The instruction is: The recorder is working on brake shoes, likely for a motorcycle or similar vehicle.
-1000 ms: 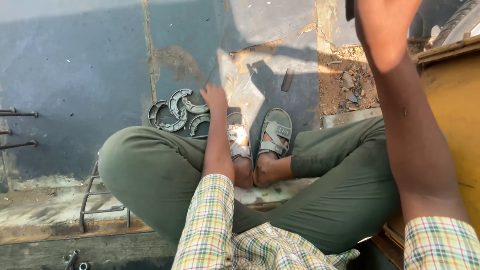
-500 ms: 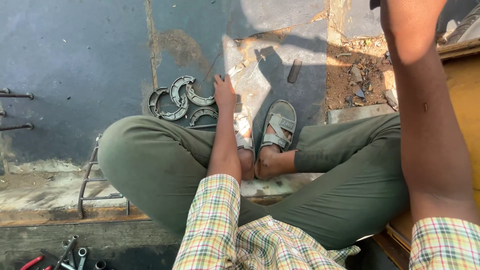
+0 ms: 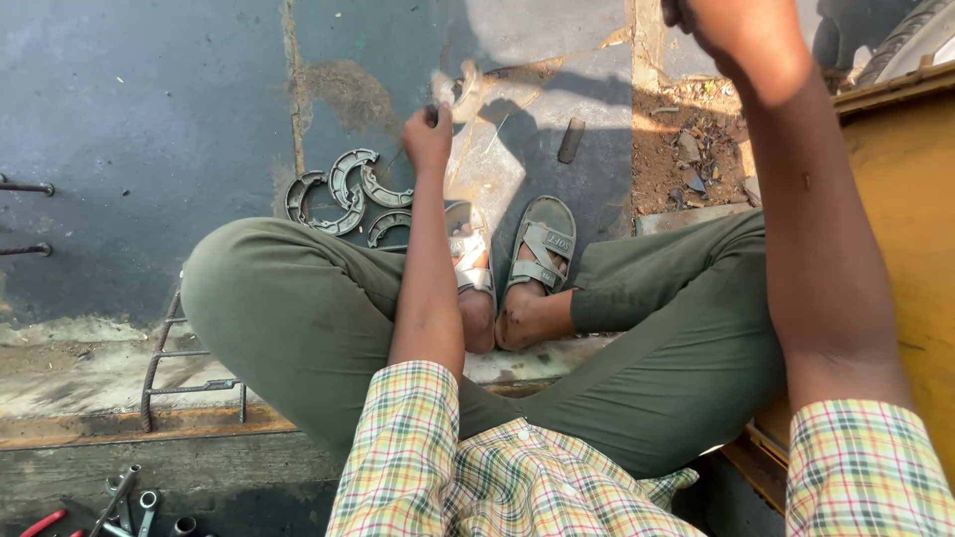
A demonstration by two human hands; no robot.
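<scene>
Person sits cross-legged on dark metal floor. Right hand raised beyond sandals, grip unclear. Left hand pinches small curved metal piece, pale, sunlit, above curved grey brake shoes.

I see a short-sleeved checked shirt in pale yellow with green, red and white lines, fastened down the front with small white buttons, its sleeve cuffs ending above the elbows so both forearms are bare. Below it I make out olive-green trousers with creased, slightly dusty cloth over the knees. On the feet are grey-green strapped sandals, worn and dusty, with broad bands across the top and open toes and heels.
</scene>
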